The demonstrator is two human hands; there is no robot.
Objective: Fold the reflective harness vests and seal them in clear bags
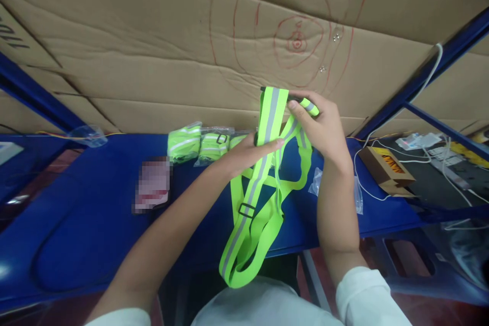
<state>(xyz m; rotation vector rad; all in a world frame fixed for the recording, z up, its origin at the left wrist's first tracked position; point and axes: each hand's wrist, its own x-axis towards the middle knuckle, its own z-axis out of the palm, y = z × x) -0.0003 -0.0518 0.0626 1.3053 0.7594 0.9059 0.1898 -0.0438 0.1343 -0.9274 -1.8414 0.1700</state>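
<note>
A neon-yellow reflective strap harness (252,189) with grey stripes and a black slider buckle hangs from both my hands, over the table's front edge. My left hand (254,155) is closed around its upper straps, thumb lying across the striped band. Higher and to the right, my right hand (319,117) pinches the top of the harness, where a folded strap end sticks out between thumb and fingers. Loose loops of strap dangle below, close to my body. Part of the left fingers is hidden behind the band.
Bagged neon-yellow bundles (184,143) line the back of the blue table (103,214). A blurred-out pinkish object (153,185) lies left, clear plastic bags (358,194) right. Beyond are an open cardboard box (385,170) and white cables. A cardboard wall (153,51) with red rings stands behind, between blue posts.
</note>
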